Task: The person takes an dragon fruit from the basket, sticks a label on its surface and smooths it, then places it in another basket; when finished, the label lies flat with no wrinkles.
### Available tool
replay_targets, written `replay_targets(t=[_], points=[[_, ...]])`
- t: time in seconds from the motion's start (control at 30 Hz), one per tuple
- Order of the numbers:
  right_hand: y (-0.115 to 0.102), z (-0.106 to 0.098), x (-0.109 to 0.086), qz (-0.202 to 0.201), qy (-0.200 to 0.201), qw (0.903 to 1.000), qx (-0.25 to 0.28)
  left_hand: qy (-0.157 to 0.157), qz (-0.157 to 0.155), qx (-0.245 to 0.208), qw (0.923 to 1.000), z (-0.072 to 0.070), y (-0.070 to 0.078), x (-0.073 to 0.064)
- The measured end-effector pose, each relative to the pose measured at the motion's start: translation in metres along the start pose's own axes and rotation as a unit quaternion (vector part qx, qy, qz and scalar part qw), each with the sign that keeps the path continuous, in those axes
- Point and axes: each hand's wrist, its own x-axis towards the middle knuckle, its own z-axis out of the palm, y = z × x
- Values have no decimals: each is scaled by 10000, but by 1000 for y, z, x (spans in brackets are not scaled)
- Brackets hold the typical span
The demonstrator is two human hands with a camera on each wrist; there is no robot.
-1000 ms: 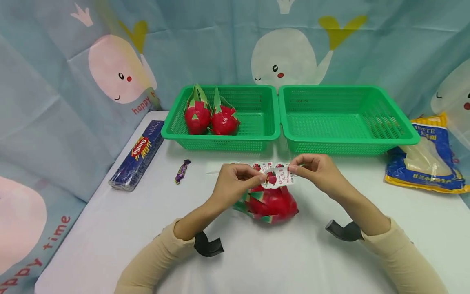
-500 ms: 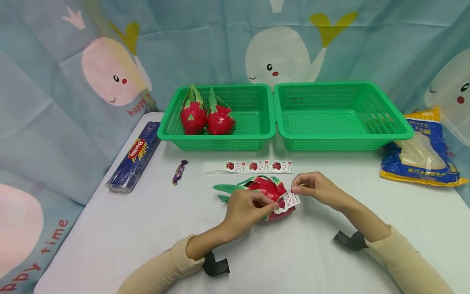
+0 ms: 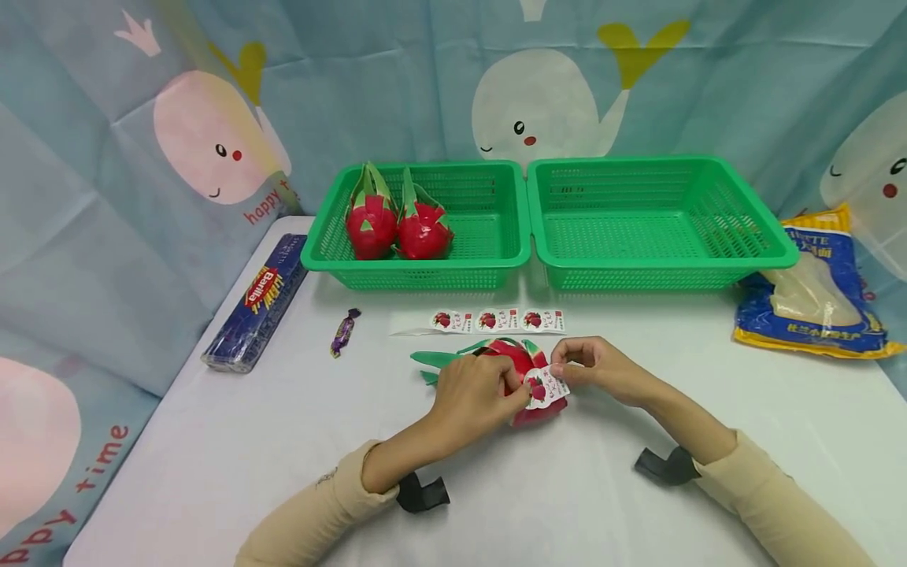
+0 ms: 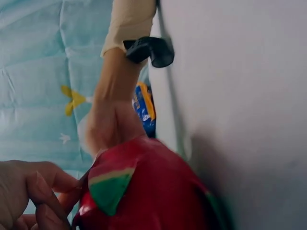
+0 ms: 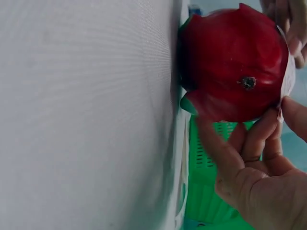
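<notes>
A dragon fruit (image 3: 540, 415) lies on its side on the white table, green leaf tips to the left. Over its upper surface is a white sticker (image 3: 546, 387) printed with a dragon fruit. My left hand (image 3: 471, 398) pinches the sticker's left edge, while my right hand (image 3: 604, 368) pinches its upper right corner between thumb and fingers. Seen from the right wrist, the sticker (image 5: 289, 79) lies along the red skin, and fingers of the right hand rest at the fruit's side. The left wrist view shows the fruit (image 4: 158, 187) close up.
Behind stand a green basket (image 3: 425, 266) with two dragon fruits (image 3: 372, 228) and a second green basket (image 3: 666, 273). A strip of several stickers (image 3: 489, 321) lies before them. Left are a wrapped candy (image 3: 345, 332) and a Barilla spaghetti pack (image 3: 257, 307); right, a blue-yellow bag (image 3: 815, 303).
Both hands have brought the sticker down from above the far side of the fruit onto its right part. The right hand has come slightly inward, and the sticker now lies flatter against the skin.
</notes>
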Motion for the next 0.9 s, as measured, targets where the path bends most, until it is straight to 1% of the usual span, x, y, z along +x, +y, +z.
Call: replay_targets(t=[0.07, 0.1, 0.13, 0.17, 0.23, 0.3, 0.33, 0.37, 0.4, 0.47, 0.5, 0.57, 0.67, 0.73, 0.77, 0.83, 0.9], points=[[0, 2, -1, -39, 40, 10000, -13, -88, -17, -29, 10000, -2, -1, 3], [0, 2, -1, -80, 55, 9999, -28, -67, -5, -48, 10000, -2, -1, 3], [0, 3, -1, -106, 77, 9999, -53, 18, 46, -35, 10000, -2, -2, 3], [0, 4, -2, -138, 94, 9998, -71, 173, 177, -4, 9997, -1, -3, 3], [0, 5, -1, -216, 127, 9996, -118, 533, 598, 109, 9967, 3, -5, 1], [1, 6, 0, -228, 108, 9997, 9, 835, 1064, 214, 9906, 9, -8, -1], [2, 5, 0, -207, 103, 9997, 107, 922, 1271, 237, 9873, 12, -9, -2], [2, 5, 0, -196, 108, 9995, 207, 934, 1441, 219, 9849, 15, -11, -3], [2, 5, 1, -187, 147, 9993, 289, 885, 1545, 161, 9839, 17, -12, -4], [3, 4, 1, -259, 266, 9984, 433, 776, 1615, -8, 9838, 21, -16, -5], [3, 4, 0, -363, 353, 9979, 394, 752, 1645, -67, 9835, 23, -18, -6], [2, 4, -1, -678, 438, 9965, 220, 778, 1795, -80, 9806, 25, -22, -8], [-1, 8, -3, -1064, 315, 9933, -309, 944, 2148, 100, 9720, 27, -28, -10], [-2, 11, -3, -1003, 227, 9923, -687, 1026, 2368, 250, 9658, 25, -31, -11], [-2, 12, -3, -881, 192, 9922, -865, 1044, 2452, 334, 9633, 24, -33, -11], [-1, 10, -2, -536, 29, 9913, -1198, 1032, 2590, 438, 9593, 22, -35, -10], [2, 3, -2, -181, -176, 9901, -1382, 1016, 2674, 550, 9566, 20, -36, -9]])
